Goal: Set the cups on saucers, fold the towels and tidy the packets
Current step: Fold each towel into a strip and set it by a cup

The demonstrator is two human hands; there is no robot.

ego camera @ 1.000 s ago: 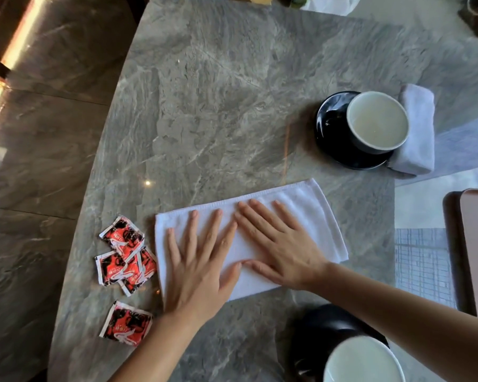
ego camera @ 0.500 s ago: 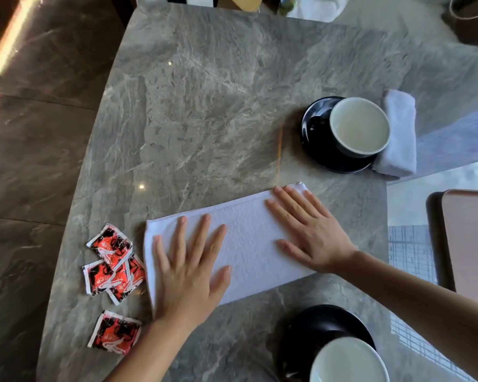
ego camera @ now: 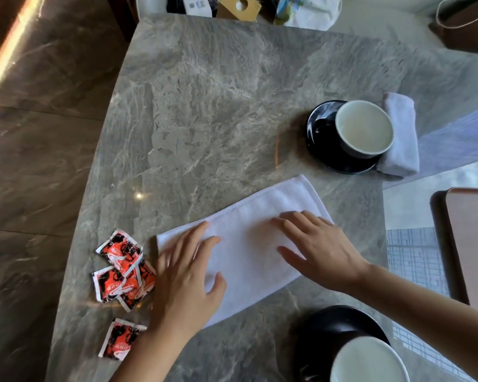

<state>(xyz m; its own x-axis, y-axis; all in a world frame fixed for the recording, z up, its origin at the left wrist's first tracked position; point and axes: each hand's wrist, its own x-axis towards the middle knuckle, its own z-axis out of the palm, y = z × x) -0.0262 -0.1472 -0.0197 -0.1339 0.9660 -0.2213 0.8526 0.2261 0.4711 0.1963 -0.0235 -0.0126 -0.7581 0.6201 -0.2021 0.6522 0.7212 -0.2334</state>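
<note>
White towel (ego camera: 260, 230), grey veined marble table (ego camera: 218, 106), red-black-white packets (ego camera: 122, 268), black saucers (ego camera: 319, 133).

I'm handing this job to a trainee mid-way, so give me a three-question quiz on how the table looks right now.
1. True or false: both cups stand on black saucers.
2. How many red packets lie on the table?
A) two B) four C) six
3. Fill in: the folded towel lies touching the far saucer on its ____ side.

Key
1. True. The far cup and the near cup each sit on a saucer; the near saucer is partly cut off by the frame.
2. B. Three overlap in a cluster and one lies apart, nearer the person.
3. Right. The flat towel lies under the left hand and right hand, fingers spread.
</note>
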